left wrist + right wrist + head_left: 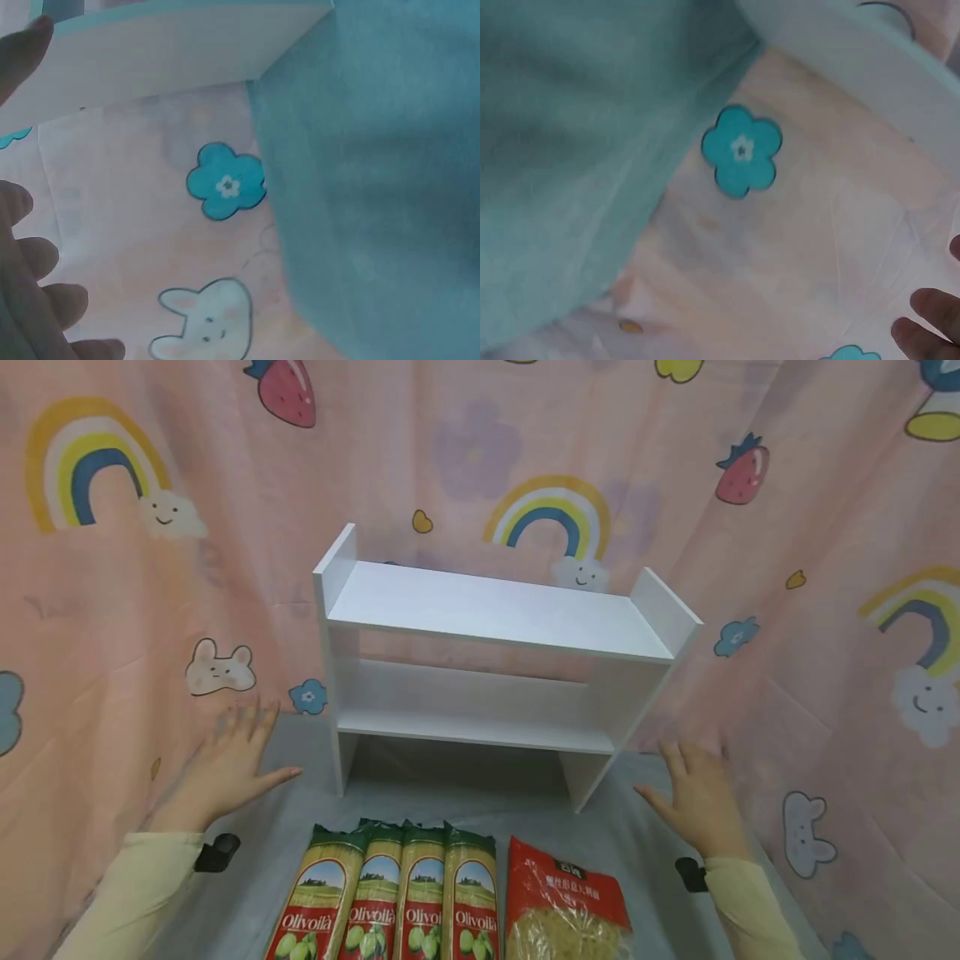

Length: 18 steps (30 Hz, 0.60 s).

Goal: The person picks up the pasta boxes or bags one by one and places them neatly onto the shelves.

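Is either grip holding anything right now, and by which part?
Nothing is held: the left grip and right grip are empty, on either side of the shelf.

Pink curtain — rainbows, strawberries, blue flowers on it — behind a grey tabletop

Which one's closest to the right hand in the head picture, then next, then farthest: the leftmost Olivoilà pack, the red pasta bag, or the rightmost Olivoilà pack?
1. Red pasta bag: just right of the Olivoilà packs, on the right hand's side.
2. Rightmost Olivoilà pack: left of the bag.
3. Leftmost Olivoilà pack: far left of the row.
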Each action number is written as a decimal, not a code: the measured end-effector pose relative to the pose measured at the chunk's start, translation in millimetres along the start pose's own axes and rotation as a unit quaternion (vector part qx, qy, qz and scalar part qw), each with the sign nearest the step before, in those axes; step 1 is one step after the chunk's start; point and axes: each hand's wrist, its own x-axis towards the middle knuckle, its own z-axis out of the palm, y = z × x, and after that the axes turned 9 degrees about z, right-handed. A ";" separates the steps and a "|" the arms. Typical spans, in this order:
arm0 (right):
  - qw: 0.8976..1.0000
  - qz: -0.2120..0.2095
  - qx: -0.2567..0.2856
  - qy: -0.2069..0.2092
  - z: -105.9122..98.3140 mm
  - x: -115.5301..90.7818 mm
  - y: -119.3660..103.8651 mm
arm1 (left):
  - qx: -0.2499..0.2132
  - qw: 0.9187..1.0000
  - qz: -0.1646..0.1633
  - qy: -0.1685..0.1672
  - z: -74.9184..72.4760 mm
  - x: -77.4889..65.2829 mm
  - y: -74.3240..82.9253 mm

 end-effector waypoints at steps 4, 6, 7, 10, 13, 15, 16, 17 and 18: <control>0.999 0.029 0.035 -0.008 -2.2 -11.1 -14.1 | -0.106 0.994 -0.010 0.016 6.5 0.8 4.1; 0.998 0.036 0.049 -0.006 -2.4 -17.5 -21.2 | -0.153 0.988 -0.017 0.029 9.2 2.6 7.1; 0.998 0.041 0.055 -0.009 -2.0 -20.6 -25.0 | -0.167 0.985 -0.021 0.035 10.0 3.9 8.9; 0.995 0.058 0.074 -0.028 -1.4 -31.0 -38.1 | -0.185 0.981 -0.029 0.054 11.2 8.4 15.2; 0.993 0.065 0.087 -0.036 -1.0 -41.4 -52.0 | -0.197 0.977 -0.037 0.070 11.4 14.0 22.0; 0.993 0.059 0.099 -0.029 -1.0 -48.2 -61.2 | -0.209 0.974 -0.042 0.078 11.7 18.2 26.2; 0.993 0.054 0.103 -0.022 -1.1 -51.1 -65.8 | -0.219 0.971 -0.042 0.083 12.1 20.3 28.1; 0.993 0.050 0.108 -0.018 -1.3 -54.1 -70.5 | -0.226 0.969 -0.043 0.086 12.4 22.3 29.9; 0.993 0.046 0.112 -0.012 -1.8 -56.7 -75.6 | -0.235 0.967 -0.043 0.089 12.6 24.3 31.7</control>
